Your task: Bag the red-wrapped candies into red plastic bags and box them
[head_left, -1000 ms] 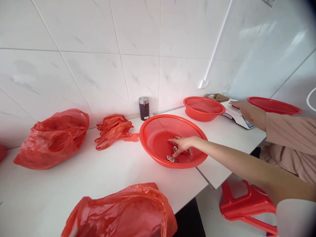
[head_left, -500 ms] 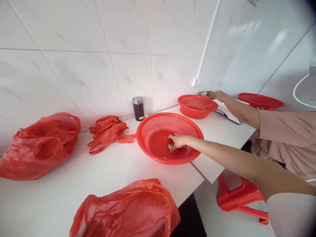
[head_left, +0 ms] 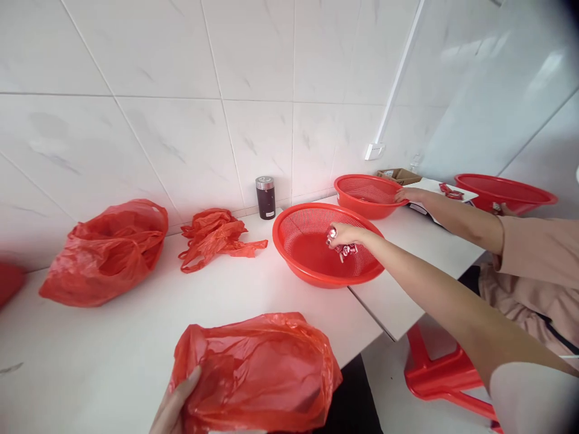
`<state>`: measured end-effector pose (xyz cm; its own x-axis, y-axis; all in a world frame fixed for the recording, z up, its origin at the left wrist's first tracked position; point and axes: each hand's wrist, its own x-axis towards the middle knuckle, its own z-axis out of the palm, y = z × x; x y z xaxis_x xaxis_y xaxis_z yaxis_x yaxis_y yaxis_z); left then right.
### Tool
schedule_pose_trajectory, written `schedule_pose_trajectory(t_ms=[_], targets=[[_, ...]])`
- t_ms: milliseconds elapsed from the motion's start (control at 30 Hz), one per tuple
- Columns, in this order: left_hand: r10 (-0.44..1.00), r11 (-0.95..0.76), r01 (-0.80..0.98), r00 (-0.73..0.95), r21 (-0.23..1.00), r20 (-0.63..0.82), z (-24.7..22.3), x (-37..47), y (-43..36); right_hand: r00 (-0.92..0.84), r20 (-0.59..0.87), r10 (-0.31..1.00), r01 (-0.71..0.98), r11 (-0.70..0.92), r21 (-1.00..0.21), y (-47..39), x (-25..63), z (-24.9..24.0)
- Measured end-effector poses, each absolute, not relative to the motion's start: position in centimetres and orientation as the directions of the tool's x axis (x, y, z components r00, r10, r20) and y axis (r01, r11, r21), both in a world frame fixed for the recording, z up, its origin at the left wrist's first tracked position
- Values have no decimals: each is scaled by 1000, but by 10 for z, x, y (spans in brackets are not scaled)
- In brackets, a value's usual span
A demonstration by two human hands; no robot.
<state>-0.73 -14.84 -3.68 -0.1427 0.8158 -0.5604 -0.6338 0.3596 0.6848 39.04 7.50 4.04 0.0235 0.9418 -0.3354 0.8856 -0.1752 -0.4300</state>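
Over the middle of a red basket (head_left: 298,265), right hand (head_left: 344,236) closed around a few small wrapped candies (head_left: 344,249), red and white wrappers poking out below the fingers, lifted clear of the basket floor. Nearer the body from that grip, at the table edge, left hand (head_left: 174,408) only partly in view, thumb pressed against the side of an open red plastic bag (head_left: 257,374) lying on the white table (head_left: 113,349); whether the fingers pinch the plastic or merely rest against it, cannot tell. Left of the candy grip, a loose bundle of red bags (head_left: 215,235), and further left a bulging red bag (head_left: 108,253). Just behind the basket against the tiled wall, a dark jar (head_left: 265,198) with a silver lid, upright. Right of the grip and further back, a second red basket (head_left: 368,196), with another person's hand (head_left: 409,194) touching its rim, pinkish sleeve (head_left: 538,250) trailing behind. Beyond that hand, a third red basket (head_left: 506,191) and a small cardboard box (head_left: 398,176). Below the table's right end, a red plastic stool (head_left: 447,377).
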Motion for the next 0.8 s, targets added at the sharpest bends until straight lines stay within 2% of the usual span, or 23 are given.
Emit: schedule_pose_trajectory(t_ms=[67,133,233,300,433,500,600,733,800], targets=[[833,352,-618,-134,703,-536,-31,2,-147,-71,-268,961,818,-98,-567,59,374,64],[845,353,-605,-121,714,-520,-26,11,-145,-224,-144,964,673,46,-739,30,345,88],[861,348,-603,-98,718,-500,-18,25,-142,-492,60,868,453,315,-834,-29,285,105],[865,350,-610,-81,711,-496,-13,32,-142,-648,97,755,407,451,-794,-63,247,94],[872,375,-601,-29,706,-488,-5,31,-144,-794,34,607,511,697,-503,-83,209,30],[874,359,-587,-61,725,-482,-2,24,-147,-833,-60,550,513,727,-456,-73,211,0],[874,324,-564,-129,760,-469,1,15,-150,-830,-149,537,528,671,-521,-58,223,-11],[875,321,-522,-155,790,-458,6,10,-155,-839,-98,535,462,606,-648,-50,240,28],[871,324,-510,-167,797,-461,6,10,-157,-813,-35,581,428,556,-713,-41,252,51]])
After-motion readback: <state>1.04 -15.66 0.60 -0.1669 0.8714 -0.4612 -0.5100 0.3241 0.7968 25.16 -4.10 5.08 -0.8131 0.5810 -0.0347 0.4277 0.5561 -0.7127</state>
